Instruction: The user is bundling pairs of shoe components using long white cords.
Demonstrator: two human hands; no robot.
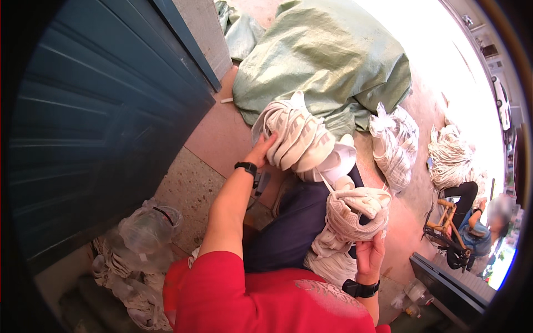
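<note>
My left hand reaches forward and grips a big bundle of white shoe uppers held up above my lap. My right hand holds a second, smaller white shoe upper bundle from below, close to my body. More white pieces lie on my dark blue trousers. Both wrists carry black bands. My red shirt fills the lower edge.
A large green woven sack lies ahead on the pink floor. A dark blue door stands at the left. Clear plastic bags lie at lower left. More white bundles sit at right, where another person sits on a chair.
</note>
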